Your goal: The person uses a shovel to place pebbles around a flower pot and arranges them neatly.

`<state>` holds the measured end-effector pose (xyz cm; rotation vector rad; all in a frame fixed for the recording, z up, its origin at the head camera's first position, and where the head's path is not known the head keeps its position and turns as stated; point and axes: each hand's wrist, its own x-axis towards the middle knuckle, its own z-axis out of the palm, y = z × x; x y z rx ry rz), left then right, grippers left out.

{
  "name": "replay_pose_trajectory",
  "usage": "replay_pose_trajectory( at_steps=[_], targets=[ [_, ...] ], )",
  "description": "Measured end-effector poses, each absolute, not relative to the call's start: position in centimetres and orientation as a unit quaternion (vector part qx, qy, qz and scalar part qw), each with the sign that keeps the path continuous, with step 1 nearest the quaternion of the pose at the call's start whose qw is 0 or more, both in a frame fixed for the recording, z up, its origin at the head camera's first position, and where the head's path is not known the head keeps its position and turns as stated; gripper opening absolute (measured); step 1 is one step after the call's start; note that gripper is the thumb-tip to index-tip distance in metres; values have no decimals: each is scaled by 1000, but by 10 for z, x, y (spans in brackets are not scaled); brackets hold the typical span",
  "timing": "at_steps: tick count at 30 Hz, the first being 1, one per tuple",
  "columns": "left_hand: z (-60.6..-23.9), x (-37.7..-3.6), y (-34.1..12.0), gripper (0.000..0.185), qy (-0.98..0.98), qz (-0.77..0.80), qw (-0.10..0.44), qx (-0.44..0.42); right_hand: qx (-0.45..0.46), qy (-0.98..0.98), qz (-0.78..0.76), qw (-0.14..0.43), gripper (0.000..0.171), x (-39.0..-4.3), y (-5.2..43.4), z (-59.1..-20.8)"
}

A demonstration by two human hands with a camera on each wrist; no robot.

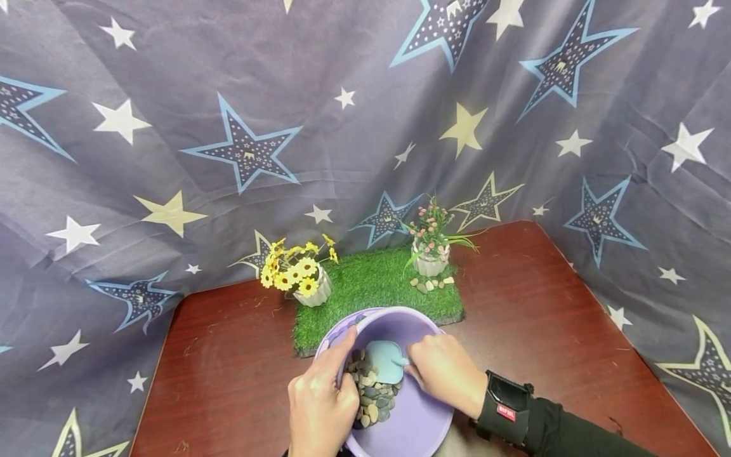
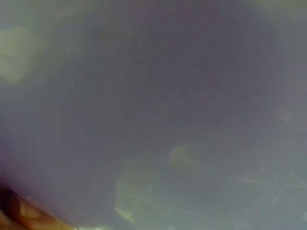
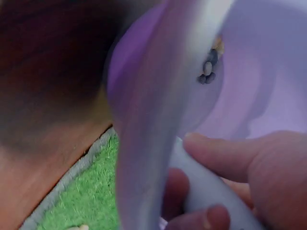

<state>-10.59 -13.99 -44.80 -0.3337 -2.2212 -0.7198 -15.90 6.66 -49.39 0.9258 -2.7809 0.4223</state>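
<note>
At the table's [image 1: 228,355] near edge, the left hand [image 1: 320,406] curls its fingers [image 1: 342,355] over the rim of a smooth lilac bucket [image 1: 417,419] of rounded grey pebbles [image 1: 371,397]. Beside it, the right hand [image 1: 448,374] clamps its fingers [image 3: 225,155] on a pale blue plastic scoop [image 1: 385,362] among the stones. Behind lies a fuzzy grass mat [image 1: 371,285] — yellow flowers [image 1: 294,270] left, pink flowers [image 1: 431,228] right.
</note>
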Motion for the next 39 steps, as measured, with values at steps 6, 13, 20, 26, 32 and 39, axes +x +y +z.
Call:
replay_pose_trajectory(
  at_steps=[6,13,20,26,32,39],
  targets=[
    [-449,-106,-139,71,-868,-283,385,-133,282,-930,234,25,33,-165,72,-488],
    [-447,-105,-137,70,-870,-290,377,-130,270,-912,308,-4,36,-168,79,-484],
    [-445,-101,-137,66,-879,-297,354,-117,279,-937,177,118,33,-158,71,-494],
    [-445,-102,-131,66,-873,-274,373,-151,323,-909,-3,264,7,-153,62,-515],
    [-447,-98,-123,62,-871,-287,364,-164,358,-898,-25,254,8,-158,64,-511],
    [-449,-100,-121,66,-867,-273,383,-167,358,-914,50,182,18,-160,71,-502]
  ],
)
